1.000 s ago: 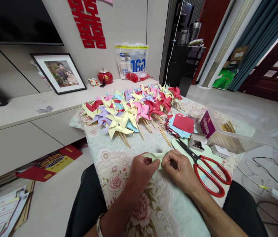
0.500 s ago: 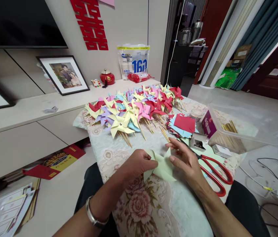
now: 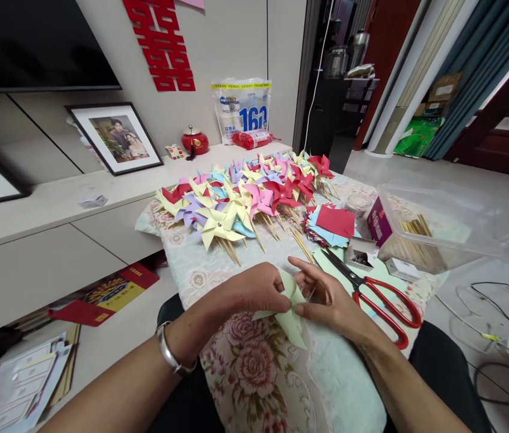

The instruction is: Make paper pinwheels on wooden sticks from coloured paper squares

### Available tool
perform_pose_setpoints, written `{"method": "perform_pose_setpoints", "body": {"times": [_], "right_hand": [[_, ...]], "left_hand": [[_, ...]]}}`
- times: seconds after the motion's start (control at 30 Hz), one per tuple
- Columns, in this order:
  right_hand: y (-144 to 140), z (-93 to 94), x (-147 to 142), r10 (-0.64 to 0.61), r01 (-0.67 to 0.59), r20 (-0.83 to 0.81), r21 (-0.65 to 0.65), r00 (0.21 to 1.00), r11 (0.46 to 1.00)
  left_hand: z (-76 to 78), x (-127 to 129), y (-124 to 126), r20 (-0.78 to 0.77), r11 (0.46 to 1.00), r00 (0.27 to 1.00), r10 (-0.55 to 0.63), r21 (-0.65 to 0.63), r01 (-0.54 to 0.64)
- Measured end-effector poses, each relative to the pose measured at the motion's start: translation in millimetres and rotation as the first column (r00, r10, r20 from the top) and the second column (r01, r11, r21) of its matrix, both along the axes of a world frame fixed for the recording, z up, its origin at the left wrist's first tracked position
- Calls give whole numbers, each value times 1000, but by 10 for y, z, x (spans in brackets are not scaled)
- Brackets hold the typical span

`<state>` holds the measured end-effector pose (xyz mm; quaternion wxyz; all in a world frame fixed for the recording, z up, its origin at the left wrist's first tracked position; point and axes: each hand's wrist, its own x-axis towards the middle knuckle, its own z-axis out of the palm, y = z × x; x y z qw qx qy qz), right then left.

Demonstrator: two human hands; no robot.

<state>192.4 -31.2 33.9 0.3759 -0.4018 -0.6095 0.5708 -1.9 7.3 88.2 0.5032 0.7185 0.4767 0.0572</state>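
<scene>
The table (image 3: 281, 385), draped in a cloth with a rose pattern, lies in front of you and carries everything described here. On its far half a wide spread of paper pinwheels (image 3: 245, 195) in yellow, pink, red, purple and blue lies flat, their wooden sticks pointing toward you. At the right edge a clear plastic box (image 3: 435, 231) holds a bundle of wooden sticks. Between that box and the pinwheels sits a stack of cut paper squares (image 3: 333, 225), red on top. Just right of your hands lie red-handled scissors (image 3: 372, 288), blades pointing away from you, resting on a pale green sheet. A small open box (image 3: 361, 255) sits just beyond the scissors.

Your left hand (image 3: 254, 288), with a metal bracelet at the wrist, pinches the upper part of a pale green paper piece (image 3: 291, 316) between thumb and fingers. Your right hand (image 3: 326, 297) meets it from the other side, the grip closed on the same paper with thumb beneath and forefinger extended above. The paper, partly folded with one corner hanging down, is held just above the cloth at the near middle of the table, between the two hands.
</scene>
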Motion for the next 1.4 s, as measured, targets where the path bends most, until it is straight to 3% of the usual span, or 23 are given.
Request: {"method": "perform_pose_setpoints", "body": {"times": [0.23, 0.47, 0.73, 1.07, 1.4], "right_hand": [[24, 42, 54, -37, 32, 57, 82, 998, 996], [17, 125, 106, 47, -83, -247, -138, 968, 987], [8, 103, 40, 51, -80, -150, -196, 987, 977], [-28, 73, -19, 45, -42, 21, -120, 999, 992], [-36, 33, -29, 61, -55, 55, -108, 997, 993]], "left_hand": [[20, -35, 40, -31, 1000, 999, -13, 16, 14], [117, -86, 61, 49, 997, 998, -49, -65, 52], [-3, 27, 51, -40, 998, 997, -63, -14, 62], [-10, 62, 51, -57, 994, 992, -113, -13, 112], [-20, 49, 79, -93, 984, 980, -176, -9, 176]]}}
